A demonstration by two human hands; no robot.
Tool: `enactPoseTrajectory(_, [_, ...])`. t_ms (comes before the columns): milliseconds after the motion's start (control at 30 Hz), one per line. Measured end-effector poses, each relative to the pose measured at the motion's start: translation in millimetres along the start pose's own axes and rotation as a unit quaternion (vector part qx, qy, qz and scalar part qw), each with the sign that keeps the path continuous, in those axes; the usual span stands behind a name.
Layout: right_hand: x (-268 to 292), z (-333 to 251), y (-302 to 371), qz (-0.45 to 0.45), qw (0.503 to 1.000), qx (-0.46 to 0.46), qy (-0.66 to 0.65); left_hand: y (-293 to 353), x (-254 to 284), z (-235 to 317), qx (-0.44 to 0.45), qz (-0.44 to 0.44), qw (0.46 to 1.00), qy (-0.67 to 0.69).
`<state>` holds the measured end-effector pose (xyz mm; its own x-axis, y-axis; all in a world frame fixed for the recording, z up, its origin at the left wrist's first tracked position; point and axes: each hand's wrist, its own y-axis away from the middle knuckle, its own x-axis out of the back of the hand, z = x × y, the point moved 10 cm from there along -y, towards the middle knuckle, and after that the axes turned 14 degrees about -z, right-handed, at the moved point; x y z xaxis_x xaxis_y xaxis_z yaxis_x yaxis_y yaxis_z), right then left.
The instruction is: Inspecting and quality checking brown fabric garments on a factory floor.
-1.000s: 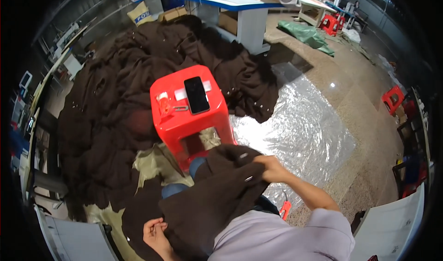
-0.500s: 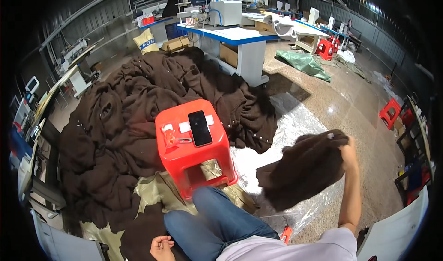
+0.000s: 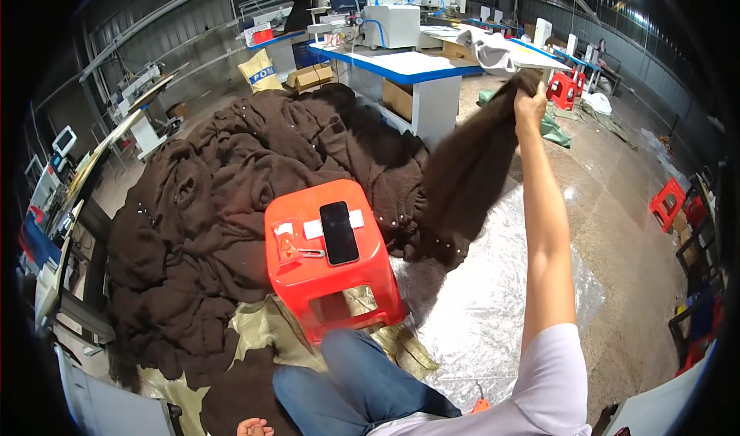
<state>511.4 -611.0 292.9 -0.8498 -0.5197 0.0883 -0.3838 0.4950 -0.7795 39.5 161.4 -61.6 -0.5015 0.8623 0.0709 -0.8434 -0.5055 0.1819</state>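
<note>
My right hand (image 3: 530,111), arm stretched out ahead, is closed on the top of a dark brown knit garment (image 3: 472,170). The cloth hangs from it, smeared by motion, and its lower end meets the right edge of a big heap of brown knitwear (image 3: 223,174). Only the curled fingers of my left hand (image 3: 254,427) show at the lower edge, beside a brown cloth piece (image 3: 245,394) next to my knee; I see nothing in them. Between my knees and the heap stands a red plastic stool (image 3: 335,274) bearing a black phone (image 3: 339,233) and a small metal clip-like piece (image 3: 311,253).
Clear plastic sheeting (image 3: 493,297) covers the floor to the right, with a small orange-red tool (image 3: 481,405) near my leg. A blue-edged worktable (image 3: 408,65) with a machine stands behind the heap. Another red stool (image 3: 667,197) is far right.
My right hand has swung up and forward with the brown garment, from low on the right to above the heap's right edge. My left hand has dropped partly out of view.
</note>
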Motion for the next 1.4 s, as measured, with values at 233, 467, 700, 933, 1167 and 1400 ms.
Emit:
enactPoseTrajectory(233, [-73, 49, 155, -0.465, 0.863, -0.003, 0.195, 7, -13, -35, 0.031, -0.016, 0.998, 0.056])
enactPoseTrajectory(467, [2, 103, 599, -0.885, 0.447, -0.032, 0.125, -14, 34, -85, -0.027, -0.050, 0.998, -0.002])
enactPoseTrajectory(700, [138, 74, 781, -0.941, 0.309, -0.137, -0.008, 85, 140, -223, 0.148, 0.217, 0.902, -0.343])
enactPoseTrajectory(933, [114, 73, 724, -0.918, 0.367, 0.019, 0.150, 218, 172, -339, 0.461, 0.358, 0.781, -0.222])
enactPoseTrajectory(1167, [42, -14, 696, -0.891, 0.405, 0.087, 0.184, 212, 172, -384, 0.388, 0.358, 0.849, -0.030])
enactPoseTrajectory(1400, [-17, -191, 636, -0.743, 0.662, 0.097, -0.007, 177, 154, -206, 0.175, 0.444, 0.719, -0.505])
